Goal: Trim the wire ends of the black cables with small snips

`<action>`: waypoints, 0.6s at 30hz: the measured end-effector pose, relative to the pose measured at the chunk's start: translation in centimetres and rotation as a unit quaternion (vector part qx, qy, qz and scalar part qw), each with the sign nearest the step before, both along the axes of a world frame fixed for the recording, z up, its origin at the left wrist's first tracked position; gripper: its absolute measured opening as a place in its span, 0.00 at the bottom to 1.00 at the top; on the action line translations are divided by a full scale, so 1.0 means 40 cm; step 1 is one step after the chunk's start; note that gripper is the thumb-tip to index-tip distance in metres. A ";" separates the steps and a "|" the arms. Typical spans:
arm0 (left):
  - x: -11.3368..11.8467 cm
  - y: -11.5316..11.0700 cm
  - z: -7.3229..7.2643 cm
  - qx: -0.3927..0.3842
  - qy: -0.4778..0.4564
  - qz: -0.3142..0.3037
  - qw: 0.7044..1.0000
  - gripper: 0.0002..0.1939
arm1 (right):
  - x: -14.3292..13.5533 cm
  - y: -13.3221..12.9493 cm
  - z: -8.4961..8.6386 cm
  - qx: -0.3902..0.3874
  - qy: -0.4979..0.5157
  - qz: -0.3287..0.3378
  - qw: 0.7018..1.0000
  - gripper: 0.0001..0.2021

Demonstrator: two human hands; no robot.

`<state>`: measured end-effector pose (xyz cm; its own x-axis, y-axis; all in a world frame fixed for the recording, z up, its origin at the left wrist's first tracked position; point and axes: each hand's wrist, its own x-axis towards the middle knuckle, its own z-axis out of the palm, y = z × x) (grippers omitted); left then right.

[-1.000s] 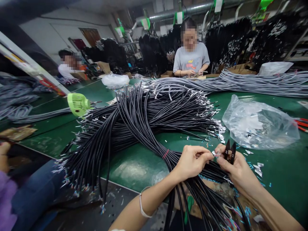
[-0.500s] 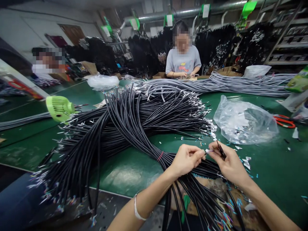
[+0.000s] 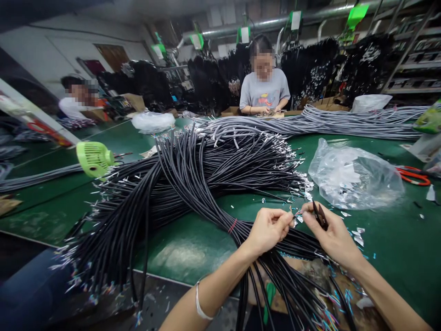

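Note:
My left hand [image 3: 270,230] is closed in a pinch on the end of a black cable, most of it hidden behind the fingers. Thin coloured wires [image 3: 296,213] fan out from that end, with a bit of pale foil just below them. My right hand [image 3: 329,234] is close by on the right, its thumb and fingertip at the wire tips. A small dark two-bladed tool [image 3: 320,216], perhaps snips, sits in its grip with the blades pointing up. Under both hands runs a bundle of black cables [image 3: 241,228] tied with a red band.
A large heap of black cables [image 3: 179,184] covers the table's left and middle. Grey cables [image 3: 330,122] lie along the back. A clear plastic bag [image 3: 358,177] of scraps and orange-handled scissors [image 3: 413,175] lie right. A green fan [image 3: 94,158] stands left. A co-worker [image 3: 264,87] sits opposite.
The coloured wires at the cable end now show more, spread apart, where a whitish wrap showed before. My right fingertips have opened slightly. The whole view has shifted a little.

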<state>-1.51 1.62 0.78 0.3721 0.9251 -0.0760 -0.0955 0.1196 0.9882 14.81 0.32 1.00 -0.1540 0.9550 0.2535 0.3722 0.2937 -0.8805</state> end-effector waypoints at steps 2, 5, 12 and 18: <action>0.001 -0.001 -0.001 0.007 0.009 -0.002 1.000 0.22 | 0.002 0.001 -0.005 -0.003 -0.009 -0.011 1.000 0.08; 0.005 -0.004 -0.006 0.020 0.036 -0.005 0.999 0.22 | 0.005 0.005 -0.020 0.009 -0.020 -0.049 0.999 0.07; 0.007 -0.002 -0.006 0.027 0.044 0.008 0.999 0.22 | -0.013 0.010 -0.018 0.009 0.012 -0.084 0.996 0.08; 0.003 0.004 -0.021 0.045 0.027 -0.015 0.998 0.16 | 0.027 -0.007 -0.020 -0.036 -0.015 0.014 0.999 0.14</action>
<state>-1.38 1.80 -0.08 0.3974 0.9175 -0.0135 -0.0385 0.0314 0.9988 15.89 0.03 0.19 -0.1870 0.9659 0.1789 0.3908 0.2402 -0.8886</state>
